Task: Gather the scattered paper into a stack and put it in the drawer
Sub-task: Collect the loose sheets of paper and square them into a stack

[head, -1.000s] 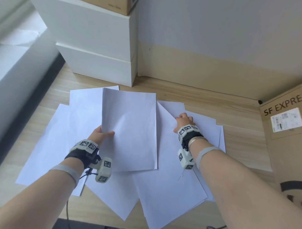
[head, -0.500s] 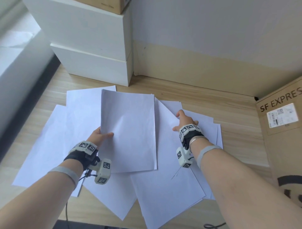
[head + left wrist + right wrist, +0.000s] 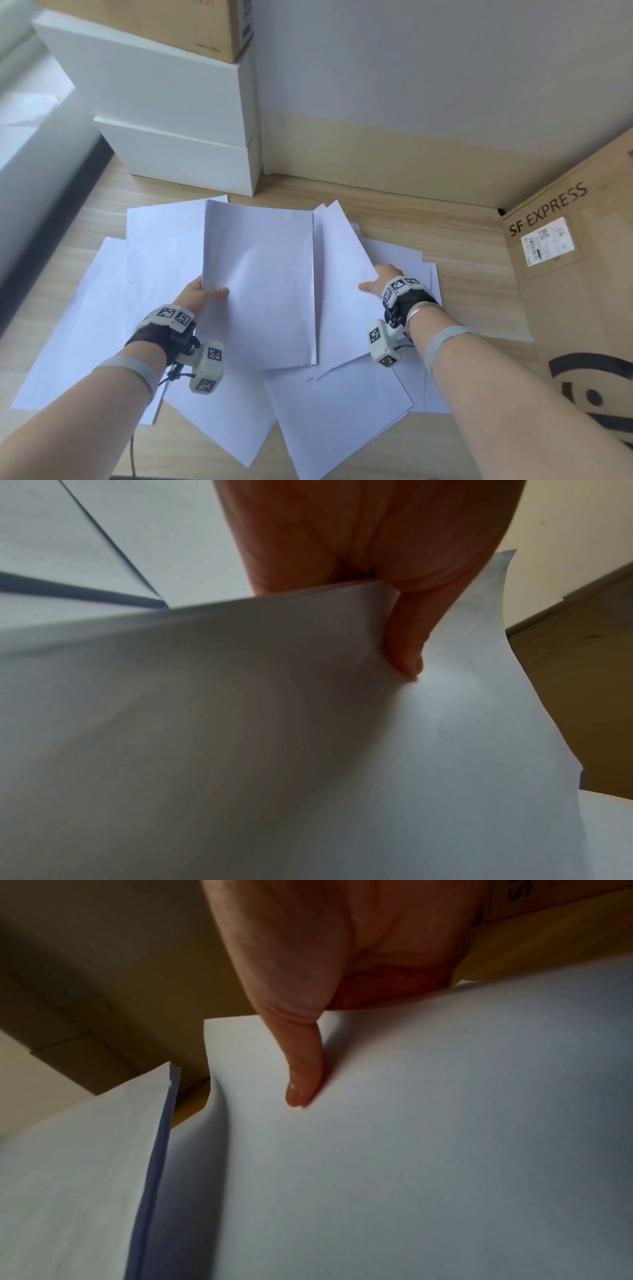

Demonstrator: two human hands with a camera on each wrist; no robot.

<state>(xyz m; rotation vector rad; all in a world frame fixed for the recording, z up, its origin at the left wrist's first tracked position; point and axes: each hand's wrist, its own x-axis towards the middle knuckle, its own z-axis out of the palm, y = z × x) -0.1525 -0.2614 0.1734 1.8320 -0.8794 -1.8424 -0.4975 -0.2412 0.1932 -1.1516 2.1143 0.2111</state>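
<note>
White paper sheets [image 3: 102, 308] lie scattered and overlapping on the wooden floor [image 3: 462, 240]. My left hand [image 3: 202, 294] pinches a thin stack of sheets [image 3: 260, 284] by its left edge, thumb on top, and holds it raised above the others; the left wrist view shows the same stack [image 3: 308, 750] under my thumb. My right hand [image 3: 376, 281] pinches another sheet [image 3: 339, 274] at its right edge and lifts it, thumb on top in the right wrist view [image 3: 411, 1123]. The white drawer unit [image 3: 178, 137] stands at the back left, its drawers closed.
A brown cardboard box [image 3: 164, 24] sits on top of the drawer unit. A large SF Express carton [image 3: 582, 291] stands close on the right. The wall and its beige baseboard [image 3: 394, 164] close off the back. A window ledge runs along the left.
My right hand has taken hold of a sheet on the right and lifted its edge off the floor. My left hand still holds the stack, little moved.
</note>
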